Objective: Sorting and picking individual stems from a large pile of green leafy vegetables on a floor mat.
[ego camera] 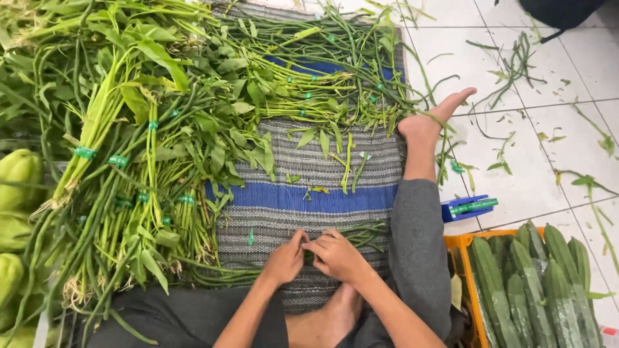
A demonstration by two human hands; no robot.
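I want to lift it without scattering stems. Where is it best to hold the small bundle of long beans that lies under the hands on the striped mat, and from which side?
Probably grip the bundle of long beans near its middle, just beside the left hand and right hand, coming from above. It lies flat across the striped mat, so fingers can close around all stems together.

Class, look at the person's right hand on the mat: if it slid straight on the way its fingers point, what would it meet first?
The right hand points leftward, fingertips already touching the left hand over the long beans. It would likely meet that hand first; depth is hard to judge.
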